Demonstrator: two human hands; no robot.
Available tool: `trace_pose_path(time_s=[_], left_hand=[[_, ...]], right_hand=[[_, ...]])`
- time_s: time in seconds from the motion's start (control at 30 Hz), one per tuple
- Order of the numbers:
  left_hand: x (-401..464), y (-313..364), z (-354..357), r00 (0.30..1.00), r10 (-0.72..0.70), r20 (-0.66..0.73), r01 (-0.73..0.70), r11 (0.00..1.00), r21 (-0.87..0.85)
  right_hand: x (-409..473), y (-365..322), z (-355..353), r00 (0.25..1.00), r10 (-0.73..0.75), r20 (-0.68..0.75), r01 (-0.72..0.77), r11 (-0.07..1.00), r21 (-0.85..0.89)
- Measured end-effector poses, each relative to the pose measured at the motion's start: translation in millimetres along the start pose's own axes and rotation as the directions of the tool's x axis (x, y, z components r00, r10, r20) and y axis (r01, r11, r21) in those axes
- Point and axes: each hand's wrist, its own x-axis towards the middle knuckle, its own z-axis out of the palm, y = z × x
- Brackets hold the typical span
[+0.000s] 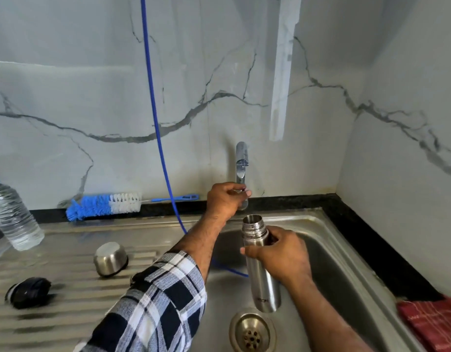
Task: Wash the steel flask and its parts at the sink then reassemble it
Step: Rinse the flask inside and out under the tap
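Steel flask (263, 273) upright over sink (346, 250) basin, mouth open, right hand (280, 255) wrapped round upper body. Left hand (225, 199) fingers curled on tap (241, 171) handle. Judged rigid, light when empty, slippery wet: grip mid-body. Steel cup (110, 259), black stopper (27, 292) on drainboard.

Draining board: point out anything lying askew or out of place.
The steel cup sits upside down and tilted on the draining board. The black stopper lies on its side nearby. The plastic bottle leans at the left edge. Nothing looks spilled or damaged.
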Motion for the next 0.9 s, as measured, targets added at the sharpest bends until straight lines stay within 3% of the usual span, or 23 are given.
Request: trace_pose_path(time_s=[0.17,0.3,0.4,0.5,0.63,0.77,0.9], left_hand=[[9.9,-10.3,2.0,0.994,-0.033,-0.109,0.034,0.999,0.006],[1.7,-23.5,-4.9,0.936,-0.283,-0.211,0.285,0.958,-0.022],[-2.8,-23.8,-9.4,0.904,-0.329,-0.273,0.355,0.934,0.051],[-19.1,-17.9,-25.5,0.907,-0.303,-0.293,0.326,0.945,0.03],[-73.6,-3.9,-65.2,0.92,-0.271,-0.283,0.239,0.96,-0.146],[-131.1,-8.9,-90.8,0.935,-0.256,-0.244,0.222,0.962,-0.16],[-134.8,-14.2,-88.4,0.942,-0.27,-0.198,0.227,0.95,-0.215]], right_hand=[[2.1,2.9,6.9,1.0,0.019,0.025,-0.019,1.0,0.011],[-0.7,1.9,13.2,0.999,0.001,0.04,-0.002,1.0,0.008],[-0.7,2.4,18.5,0.999,-0.01,0.047,0.01,1.0,0.016],[3.0,1.7,20.9,0.999,0.002,0.05,-0.003,0.999,0.038],[11.3,-4.3,30.3,0.998,-0.024,0.066,0.019,0.998,0.066],[11.8,-8.0,35.7,0.995,-0.057,0.082,0.05,0.995,0.087],[10.6,-5.5,33.2,0.996,-0.049,0.074,0.043,0.996,0.082]])
